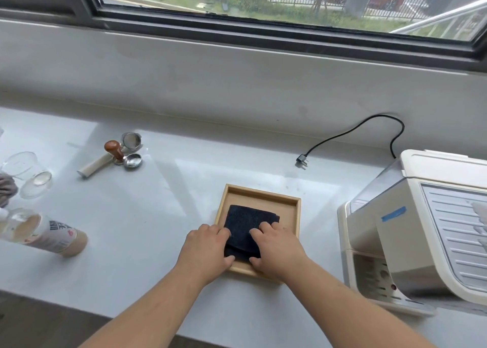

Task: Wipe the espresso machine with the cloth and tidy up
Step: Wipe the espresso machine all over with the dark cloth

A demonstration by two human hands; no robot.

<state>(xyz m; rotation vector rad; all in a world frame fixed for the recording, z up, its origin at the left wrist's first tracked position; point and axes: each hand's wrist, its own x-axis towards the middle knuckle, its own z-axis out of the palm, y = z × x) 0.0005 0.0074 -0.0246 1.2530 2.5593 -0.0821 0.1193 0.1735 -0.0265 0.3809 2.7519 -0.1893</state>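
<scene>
Head view: left hand [208, 251] and right hand [276, 247] both down on a folded dark cloth [247, 226], side by side. Left fingers curled over the cloth's left edge, thumb tucked against its near corner; right fingers bent on top of the fold, thumb at the near edge. Gripping the cloth from both sides, by the look of it. Cloth lying inside a shallow wooden tray [261, 197], under and just beyond the fingertips. Tray flat on a pale countertop [147, 216]. Right of the right hand, well apart: cream espresso machine [421, 229], strip of blue tape on its side. Beyond the right hand: unplugged power cord [350, 131]. Far left of the left hand: portafilter [110, 154] with a wooden-knobbed tamper [114, 148], a clear measuring cup [26, 174], a bottle [50, 235] on its side.
</scene>
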